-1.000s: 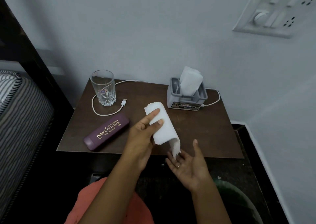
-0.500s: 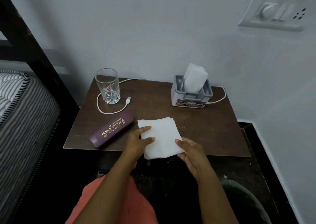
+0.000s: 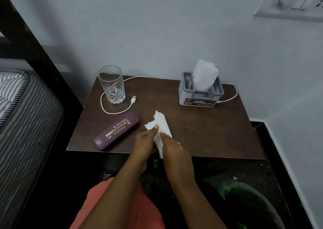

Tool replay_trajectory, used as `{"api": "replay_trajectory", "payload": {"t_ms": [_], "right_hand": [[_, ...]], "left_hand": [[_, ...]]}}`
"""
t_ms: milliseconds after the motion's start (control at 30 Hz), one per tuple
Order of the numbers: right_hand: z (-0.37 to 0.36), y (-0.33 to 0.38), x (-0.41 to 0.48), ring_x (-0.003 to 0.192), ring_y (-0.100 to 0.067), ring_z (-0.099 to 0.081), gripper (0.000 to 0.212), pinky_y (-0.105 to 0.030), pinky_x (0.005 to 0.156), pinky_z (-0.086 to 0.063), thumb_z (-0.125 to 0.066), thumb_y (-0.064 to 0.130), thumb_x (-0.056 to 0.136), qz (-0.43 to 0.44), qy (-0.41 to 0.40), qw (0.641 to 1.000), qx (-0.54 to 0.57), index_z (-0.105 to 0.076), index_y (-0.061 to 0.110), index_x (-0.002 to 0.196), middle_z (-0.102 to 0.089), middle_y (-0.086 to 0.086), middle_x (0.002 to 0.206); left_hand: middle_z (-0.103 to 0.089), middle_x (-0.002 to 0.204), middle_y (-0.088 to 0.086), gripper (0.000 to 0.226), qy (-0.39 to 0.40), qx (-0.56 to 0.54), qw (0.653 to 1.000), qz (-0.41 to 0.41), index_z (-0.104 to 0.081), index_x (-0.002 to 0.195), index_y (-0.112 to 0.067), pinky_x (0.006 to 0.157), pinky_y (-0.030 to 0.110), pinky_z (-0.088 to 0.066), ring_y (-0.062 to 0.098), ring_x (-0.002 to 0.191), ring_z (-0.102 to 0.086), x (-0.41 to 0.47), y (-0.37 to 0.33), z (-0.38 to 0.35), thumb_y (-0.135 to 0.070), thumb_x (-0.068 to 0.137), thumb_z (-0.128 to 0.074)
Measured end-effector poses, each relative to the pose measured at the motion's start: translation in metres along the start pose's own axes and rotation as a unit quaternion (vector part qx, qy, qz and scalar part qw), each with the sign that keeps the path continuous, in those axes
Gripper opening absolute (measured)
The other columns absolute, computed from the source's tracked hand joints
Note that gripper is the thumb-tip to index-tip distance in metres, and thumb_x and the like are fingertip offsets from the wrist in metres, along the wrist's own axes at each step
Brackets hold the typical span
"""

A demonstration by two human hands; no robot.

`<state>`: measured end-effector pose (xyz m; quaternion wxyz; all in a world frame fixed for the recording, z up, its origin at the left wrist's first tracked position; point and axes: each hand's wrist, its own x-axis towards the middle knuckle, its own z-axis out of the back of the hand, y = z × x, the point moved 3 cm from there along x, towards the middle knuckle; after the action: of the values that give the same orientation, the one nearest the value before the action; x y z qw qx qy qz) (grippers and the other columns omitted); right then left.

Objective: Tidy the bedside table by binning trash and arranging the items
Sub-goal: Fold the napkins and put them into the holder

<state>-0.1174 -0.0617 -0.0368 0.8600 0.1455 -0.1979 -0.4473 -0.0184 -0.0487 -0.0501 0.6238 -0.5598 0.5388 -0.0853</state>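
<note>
A white tissue (image 3: 161, 124) is folded up between both hands over the front of the brown bedside table (image 3: 209, 129). My left hand (image 3: 146, 141) pinches its left side and my right hand (image 3: 173, 145) presses its right side. A purple spectacle case (image 3: 116, 130) lies at the front left of the table. An empty clear glass (image 3: 111, 84) stands at the back left, inside the loop of a white USB cable (image 3: 118, 111). A grey tissue holder (image 3: 201, 92) with white tissues stands at the back right.
A striped mattress (image 3: 22, 117) and dark bed frame (image 3: 35, 42) are on the left. A bin with a green liner (image 3: 248, 199) sits on the floor at the lower right. The wall and a switchboard (image 3: 293, 0) are behind the table.
The tissue lay flat and unfolded on the table half a second ago; now both hands have folded it upward into a narrow upright shape.
</note>
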Motion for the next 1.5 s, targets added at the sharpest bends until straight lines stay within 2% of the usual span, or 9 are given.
{"api": "replay_trajectory", "payload": {"t_ms": [367,500,667,833,967,1067,1200,1333,1500], "right_hand": [[-0.005,0.015,-0.005,0.106,-0.015,-0.065,0.042,-0.028,0.09,-0.051,-0.062,0.005,0.074,0.119,-0.016,0.99,-0.076,-0.064,0.011,0.116,-0.068,-0.003,0.116],[0.012,0.014,-0.008,0.112,-0.011,-0.059,0.037,-0.029,0.104,-0.041,-0.044,0.017,0.081,-0.009,-0.047,0.984,0.172,-0.067,0.014,0.11,-0.068,0.002,0.112],[0.023,-0.003,0.002,0.118,0.0,-0.05,0.043,-0.006,0.092,-0.042,-0.055,0.025,0.092,-0.288,-0.024,0.829,0.479,-0.048,0.02,0.134,-0.052,0.012,0.13],[0.009,0.011,0.013,0.093,-0.016,-0.067,0.032,-0.029,0.082,-0.054,-0.054,0.032,0.092,-0.353,-0.004,0.687,0.635,-0.061,0.012,0.115,-0.071,-0.004,0.098],[0.015,-0.003,0.013,0.097,-0.026,-0.068,0.033,-0.041,0.091,-0.053,-0.058,0.034,0.089,-0.408,-0.034,0.626,0.664,-0.065,0.007,0.108,-0.071,-0.014,0.104],[0.027,-0.017,0.016,0.091,-0.027,-0.068,0.023,-0.037,0.081,-0.054,-0.055,0.021,0.091,-0.393,-0.047,0.618,0.679,-0.064,0.007,0.108,-0.07,-0.015,0.103],[0.048,-0.036,0.022,0.098,-0.03,-0.067,0.021,-0.043,0.086,-0.054,-0.052,0.02,0.093,-0.35,0.027,0.665,0.659,-0.062,0.013,0.11,-0.071,-0.012,0.107],[0.075,-0.05,0.032,0.1,-0.023,-0.067,0.024,-0.045,0.09,-0.053,-0.052,0.025,0.094,-0.28,0.12,0.747,0.592,-0.061,0.018,0.116,-0.071,-0.006,0.108],[0.094,-0.071,0.046,0.091,-0.014,-0.07,0.018,-0.029,0.078,-0.058,-0.058,0.02,0.089,-0.226,0.144,0.782,0.563,-0.064,0.022,0.107,-0.074,0.001,0.099]], "left_hand": [[-0.066,0.062,0.006,0.019,0.011,-0.064,0.998,-0.003,-0.063,0.072,-0.006,0.063,0.026,-0.052,0.017,0.059,-0.062,-0.003,-0.002,0.003,-0.01,0.09,-0.057],[-0.07,0.079,0.008,0.017,-0.038,-0.013,0.997,-0.072,-0.065,0.103,-0.002,0.072,0.029,-0.053,0.021,0.075,-0.063,0.0,-0.007,0.006,-0.005,0.09,-0.055],[-0.058,0.078,0.005,0.073,-0.106,0.324,0.897,-0.282,-0.01,0.149,-0.03,0.064,0.029,-0.042,0.02,0.072,-0.056,-0.023,-0.026,-0.008,-0.019,0.092,-0.054],[-0.067,0.091,0.007,0.085,-0.032,0.394,0.874,-0.285,0.03,0.132,-0.051,0.077,0.039,-0.051,0.025,0.081,-0.065,-0.051,-0.023,-0.035,-0.029,0.095,-0.043],[-0.063,0.108,-0.024,0.092,0.085,0.368,0.878,-0.296,0.029,0.14,-0.031,0.08,0.013,-0.043,-0.006,0.086,-0.06,-0.054,-0.02,-0.044,-0.017,0.094,-0.05],[-0.042,0.116,-0.054,0.079,0.142,0.262,0.912,-0.283,-0.007,0.15,-0.02,0.087,0.005,-0.041,-0.019,0.105,-0.053,-0.052,-0.019,-0.039,-0.015,0.085,-0.052],[-0.06,0.124,-0.008,0.043,0.036,0.159,0.946,-0.281,-0.051,0.125,-0.029,0.08,0.008,-0.046,-0.008,0.106,-0.058,-0.035,-0.052,-0.031,-0.016,0.086,-0.063],[-0.072,0.109,0.005,0.034,0.2,0.144,0.966,-0.077,-0.065,0.112,-0.012,0.081,0.023,-0.055,0.016,0.099,-0.068,-0.02,-0.069,-0.052,-0.032,0.086,-0.057],[-0.073,0.104,0.008,0.032,0.213,0.145,0.953,-0.159,-0.069,0.105,-0.006,0.084,0.03,-0.056,0.019,0.095,-0.069,0.001,-0.078,-0.082,-0.024,0.079,-0.065]]}}
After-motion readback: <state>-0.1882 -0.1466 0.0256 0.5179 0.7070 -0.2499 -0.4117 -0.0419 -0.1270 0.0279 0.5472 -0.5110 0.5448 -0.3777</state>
